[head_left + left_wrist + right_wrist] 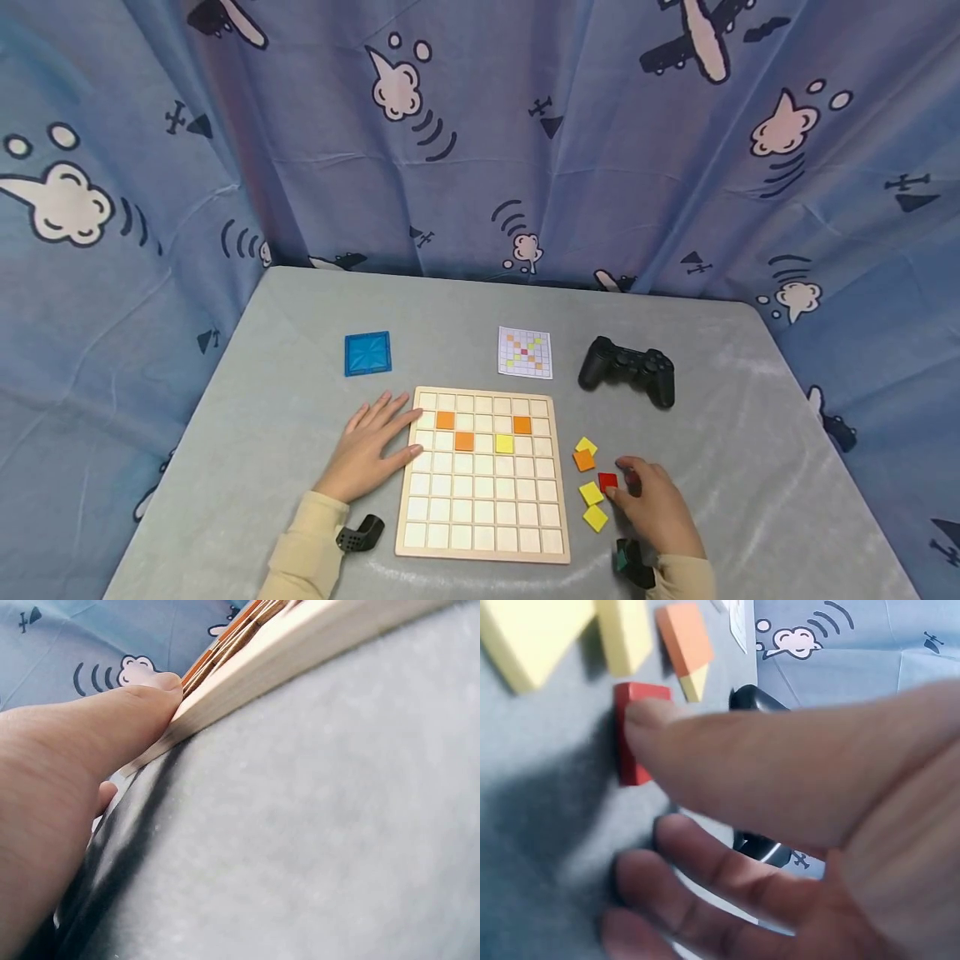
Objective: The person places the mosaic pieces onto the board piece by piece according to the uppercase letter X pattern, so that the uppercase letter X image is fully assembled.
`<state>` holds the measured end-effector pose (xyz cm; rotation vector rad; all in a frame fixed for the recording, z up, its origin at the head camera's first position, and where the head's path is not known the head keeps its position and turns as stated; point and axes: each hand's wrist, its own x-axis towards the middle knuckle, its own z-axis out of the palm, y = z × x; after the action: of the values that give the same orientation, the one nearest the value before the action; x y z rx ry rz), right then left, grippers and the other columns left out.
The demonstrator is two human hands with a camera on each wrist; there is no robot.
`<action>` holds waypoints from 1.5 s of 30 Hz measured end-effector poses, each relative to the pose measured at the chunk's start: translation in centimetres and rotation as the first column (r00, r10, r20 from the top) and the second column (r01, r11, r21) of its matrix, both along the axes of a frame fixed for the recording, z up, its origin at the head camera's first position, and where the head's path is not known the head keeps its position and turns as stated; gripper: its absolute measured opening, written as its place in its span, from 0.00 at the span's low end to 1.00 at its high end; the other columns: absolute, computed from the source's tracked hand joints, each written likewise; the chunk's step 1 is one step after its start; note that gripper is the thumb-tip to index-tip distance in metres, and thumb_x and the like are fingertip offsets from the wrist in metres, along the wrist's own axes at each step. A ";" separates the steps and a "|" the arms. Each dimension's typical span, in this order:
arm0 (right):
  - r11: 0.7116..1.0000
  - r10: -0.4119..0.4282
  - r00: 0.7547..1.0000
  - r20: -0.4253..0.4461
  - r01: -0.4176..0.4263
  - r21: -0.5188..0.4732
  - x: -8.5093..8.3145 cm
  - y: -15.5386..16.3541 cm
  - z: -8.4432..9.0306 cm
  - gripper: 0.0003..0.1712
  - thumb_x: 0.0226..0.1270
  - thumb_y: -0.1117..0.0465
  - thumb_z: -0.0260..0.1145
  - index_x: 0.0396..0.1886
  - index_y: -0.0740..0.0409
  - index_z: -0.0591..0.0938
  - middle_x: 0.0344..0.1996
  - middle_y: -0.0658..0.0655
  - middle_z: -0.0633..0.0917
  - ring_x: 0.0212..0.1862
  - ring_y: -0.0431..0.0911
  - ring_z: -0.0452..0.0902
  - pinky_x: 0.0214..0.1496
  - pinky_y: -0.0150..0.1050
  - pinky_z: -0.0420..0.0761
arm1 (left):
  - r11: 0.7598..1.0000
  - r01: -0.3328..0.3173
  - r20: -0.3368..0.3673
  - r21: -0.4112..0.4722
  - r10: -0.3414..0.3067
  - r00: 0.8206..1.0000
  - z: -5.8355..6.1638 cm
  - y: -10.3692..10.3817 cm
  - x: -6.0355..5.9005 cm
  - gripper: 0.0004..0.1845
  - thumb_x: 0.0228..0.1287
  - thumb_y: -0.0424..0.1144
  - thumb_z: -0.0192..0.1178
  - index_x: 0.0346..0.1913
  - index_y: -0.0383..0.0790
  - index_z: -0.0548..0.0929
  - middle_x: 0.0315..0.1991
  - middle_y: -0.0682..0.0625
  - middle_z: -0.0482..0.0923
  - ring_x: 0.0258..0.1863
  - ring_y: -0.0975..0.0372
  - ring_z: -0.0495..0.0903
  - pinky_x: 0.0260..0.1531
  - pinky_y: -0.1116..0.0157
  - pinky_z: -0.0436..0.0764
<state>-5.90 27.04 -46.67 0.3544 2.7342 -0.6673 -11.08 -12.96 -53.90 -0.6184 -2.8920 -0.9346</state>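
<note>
My left hand (371, 450) rests at the left edge of a wooden grid board (483, 556), its fingers spread. In the left wrist view its thumb (142, 705) touches the board's rim. Three orange tiles (464, 442) and one yellow tile (504, 444) sit in the upper part of the grid. To the right of the board, my right hand (658, 504) is over the table by a red tile (607, 482). The right wrist view has the thumb (705, 746) on the red tile, while the other fingers (720, 862) are loosely bent and apart from it.
Near the red tile lie an orange tile (583, 460) and three yellow tiles (591, 493). Behind the board are a blue square tray (367, 354) and a small card with a coloured grid pattern (525, 352). A black game controller (628, 371) lies at the right.
</note>
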 end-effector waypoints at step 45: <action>0.968 0.043 0.936 -0.349 -0.126 -0.217 -0.4 -4.8 1.4 0.11 0.62 0.70 0.66 0.45 0.61 0.83 0.38 0.55 0.84 0.39 0.46 0.80 0.43 0.39 0.81 | 1.000 -0.003 0.014 -0.008 0.003 1.000 0.2 0.1 0.0 0.31 0.64 0.59 0.57 0.69 0.54 0.70 0.73 0.52 0.58 0.75 0.53 0.50 0.72 0.50 0.46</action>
<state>-6.34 22.21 -45.22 0.0654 2.9216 -1.1107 -11.09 -12.88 -53.69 -0.6111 -2.9093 -0.9311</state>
